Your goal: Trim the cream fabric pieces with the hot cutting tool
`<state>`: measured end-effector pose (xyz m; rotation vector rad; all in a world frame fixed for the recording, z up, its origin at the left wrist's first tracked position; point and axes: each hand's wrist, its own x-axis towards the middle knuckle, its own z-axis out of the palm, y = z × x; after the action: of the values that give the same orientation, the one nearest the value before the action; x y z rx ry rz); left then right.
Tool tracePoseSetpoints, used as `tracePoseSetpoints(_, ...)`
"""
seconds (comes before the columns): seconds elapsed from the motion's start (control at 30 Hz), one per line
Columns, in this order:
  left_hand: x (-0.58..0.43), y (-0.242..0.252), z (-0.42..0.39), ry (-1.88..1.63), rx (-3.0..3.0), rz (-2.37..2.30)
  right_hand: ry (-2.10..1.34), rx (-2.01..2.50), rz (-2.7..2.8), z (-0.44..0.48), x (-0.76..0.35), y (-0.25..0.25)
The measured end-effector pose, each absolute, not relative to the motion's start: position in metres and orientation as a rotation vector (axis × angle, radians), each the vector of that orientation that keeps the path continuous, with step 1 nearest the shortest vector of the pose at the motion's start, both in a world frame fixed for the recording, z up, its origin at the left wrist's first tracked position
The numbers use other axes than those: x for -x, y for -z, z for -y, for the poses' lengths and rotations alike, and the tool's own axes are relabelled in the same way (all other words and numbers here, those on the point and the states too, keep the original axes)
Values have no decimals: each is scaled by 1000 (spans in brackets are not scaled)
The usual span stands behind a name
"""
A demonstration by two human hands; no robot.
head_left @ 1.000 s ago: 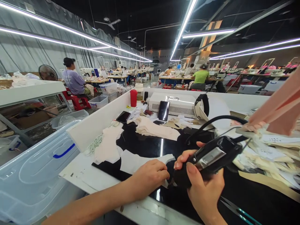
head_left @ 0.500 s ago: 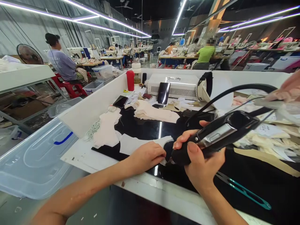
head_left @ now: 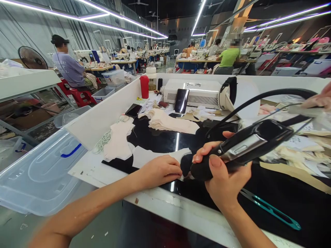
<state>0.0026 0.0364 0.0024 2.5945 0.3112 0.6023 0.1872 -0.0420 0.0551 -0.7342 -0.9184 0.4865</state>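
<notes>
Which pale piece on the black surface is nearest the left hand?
The white piece, partly hidden behind the left hand; the layered stack lies farther back, and the cream piece lies off to the left.

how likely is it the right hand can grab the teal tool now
Probably not: the right hand is wrapped around the black device, though the teal tool lies close beside it.

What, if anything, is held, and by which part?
Right hand: black handheld tool, by its rounded end. Left hand: at white cut piece, grip unclear.
</notes>
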Motion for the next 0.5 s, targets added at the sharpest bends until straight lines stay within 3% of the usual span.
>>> tracePoseSetpoints(0.5,6,-3,-43,-641,-2721,-120,-481,756,928,44,-190,-54)
